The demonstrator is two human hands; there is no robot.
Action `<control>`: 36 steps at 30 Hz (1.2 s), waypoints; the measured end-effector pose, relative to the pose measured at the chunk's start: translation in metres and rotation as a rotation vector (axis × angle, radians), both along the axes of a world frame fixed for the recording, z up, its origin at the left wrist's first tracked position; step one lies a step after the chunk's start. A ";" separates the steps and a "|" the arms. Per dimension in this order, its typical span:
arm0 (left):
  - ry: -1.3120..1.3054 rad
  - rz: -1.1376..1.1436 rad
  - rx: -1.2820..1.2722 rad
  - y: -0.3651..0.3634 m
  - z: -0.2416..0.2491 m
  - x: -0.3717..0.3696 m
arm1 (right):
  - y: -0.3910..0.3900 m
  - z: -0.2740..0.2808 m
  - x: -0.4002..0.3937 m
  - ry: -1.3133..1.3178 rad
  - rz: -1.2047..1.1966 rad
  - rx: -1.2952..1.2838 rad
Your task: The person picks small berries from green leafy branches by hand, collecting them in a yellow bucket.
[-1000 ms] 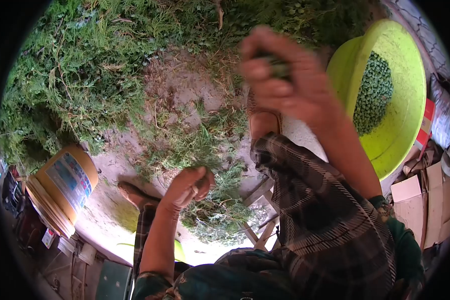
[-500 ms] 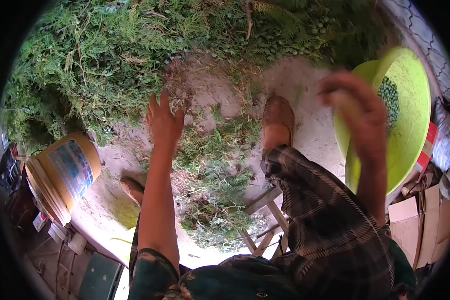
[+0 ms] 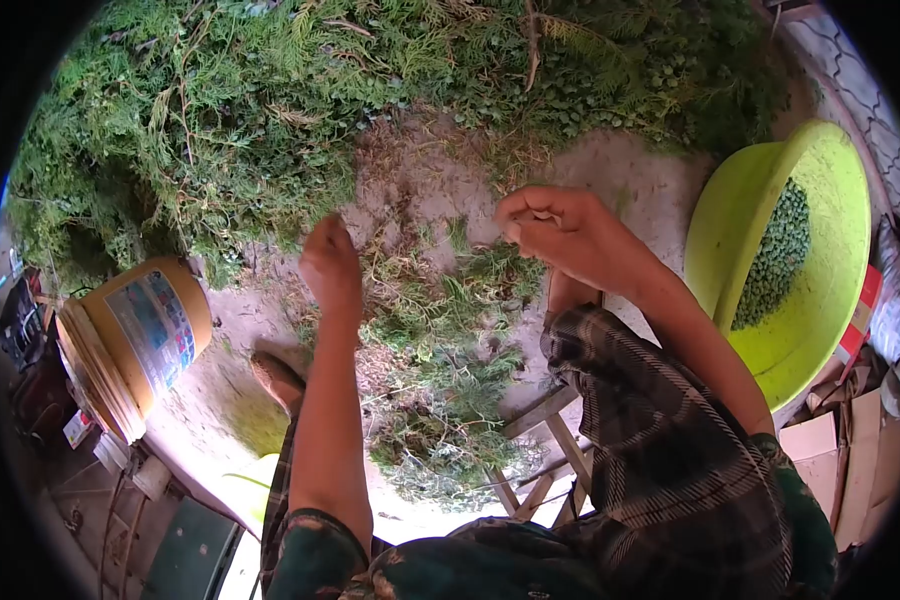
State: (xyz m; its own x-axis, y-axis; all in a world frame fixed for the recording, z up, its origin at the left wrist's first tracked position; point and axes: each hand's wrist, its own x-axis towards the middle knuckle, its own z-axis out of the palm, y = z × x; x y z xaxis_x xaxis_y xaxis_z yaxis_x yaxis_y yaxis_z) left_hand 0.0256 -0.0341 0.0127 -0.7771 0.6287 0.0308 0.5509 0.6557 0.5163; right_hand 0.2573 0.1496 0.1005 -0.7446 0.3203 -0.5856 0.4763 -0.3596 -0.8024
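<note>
My left hand (image 3: 332,265) is closed at the near edge of a big heap of scale-leaved evergreen branches (image 3: 260,130); its fingertips point away from me, and whatever they pinch is hidden. My right hand (image 3: 575,235) hangs over the floor above my right foot, fingers curled in toward the thumb. I cannot make out anything in it. To the right, a lime-green basin (image 3: 715,215) holds a mound of small green cones or berries (image 3: 778,260). Loose sprigs (image 3: 440,310) lie scattered between my feet.
A tipped-over yellowish bucket (image 3: 195,305) with a printed label lies at left. My left shoe (image 3: 277,380) is beside it. Wooden slats (image 3: 545,415) stand near my right knee. Cardboard (image 3: 820,455) sits at lower right, below the basin. A dark green panel (image 3: 192,555) is at lower left.
My right hand has swung left, from beside the basin to above my right foot. My left hand has gone from spread fingers to closed. The view has shifted slightly.
</note>
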 end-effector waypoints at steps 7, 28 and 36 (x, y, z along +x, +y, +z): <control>0.064 0.222 -0.349 0.053 -0.019 -0.051 | -0.003 -0.005 -0.015 0.126 -0.016 -0.015; 0.207 -0.142 -0.208 0.079 -0.014 -0.034 | -0.025 -0.053 -0.013 0.073 -0.327 -0.833; 0.112 -0.286 0.103 0.058 -0.013 0.032 | -0.027 -0.057 -0.011 0.067 -0.335 -0.777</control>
